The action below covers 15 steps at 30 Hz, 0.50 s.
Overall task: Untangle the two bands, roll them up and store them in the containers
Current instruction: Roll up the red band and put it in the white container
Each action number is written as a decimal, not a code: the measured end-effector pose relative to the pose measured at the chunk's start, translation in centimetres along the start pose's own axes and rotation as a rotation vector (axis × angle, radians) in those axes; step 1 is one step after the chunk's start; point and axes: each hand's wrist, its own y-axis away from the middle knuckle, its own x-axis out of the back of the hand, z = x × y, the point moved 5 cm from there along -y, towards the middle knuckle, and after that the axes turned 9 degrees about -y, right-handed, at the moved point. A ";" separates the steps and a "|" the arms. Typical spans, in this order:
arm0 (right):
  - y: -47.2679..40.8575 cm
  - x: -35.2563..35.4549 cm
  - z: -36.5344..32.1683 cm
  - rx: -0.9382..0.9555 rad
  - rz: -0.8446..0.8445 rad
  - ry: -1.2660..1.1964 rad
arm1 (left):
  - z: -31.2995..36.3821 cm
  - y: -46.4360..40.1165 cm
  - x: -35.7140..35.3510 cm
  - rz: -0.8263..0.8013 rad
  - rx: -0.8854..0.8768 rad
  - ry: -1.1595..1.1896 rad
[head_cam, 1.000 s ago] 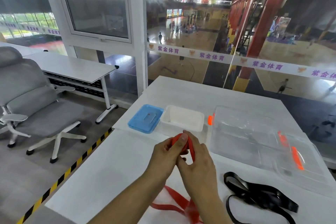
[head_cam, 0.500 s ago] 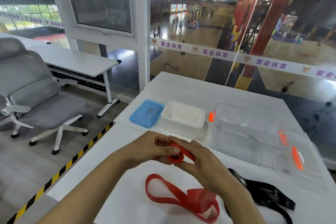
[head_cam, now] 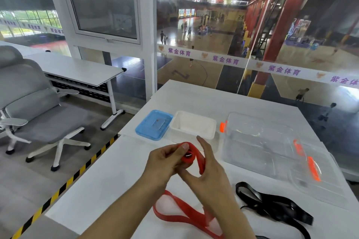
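the red band (head_cam: 187, 156) looks light, soft, springy: best held at the roll. the left hand (head_cam: 167, 159) pinches that roll; the right hand (head_cam: 209, 178) clasps the strip between thumb and fingers.

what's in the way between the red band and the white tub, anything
Nothing visible. The red rubber band, held by the left hand and right hand, sits just short of the open white plastic tub; a blue lid lies off to the tub's left.

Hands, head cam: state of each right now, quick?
Left hand: pinches the rolled end of the red band.
Right hand: thumb and fingers curled round the same red band, beside the roll.
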 end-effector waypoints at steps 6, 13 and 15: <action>0.7 -1.8 0.0 -0.073 0.150 0.046 | -1.3 0.6 -1.4 0.068 0.077 0.010; 0.6 -0.8 1.2 -0.027 -0.034 0.050 | -2.3 1.1 -0.3 -0.109 0.137 -0.120; 0.2 -0.2 1.3 0.014 -0.174 0.072 | -2.3 1.2 0.4 -0.183 0.150 -0.177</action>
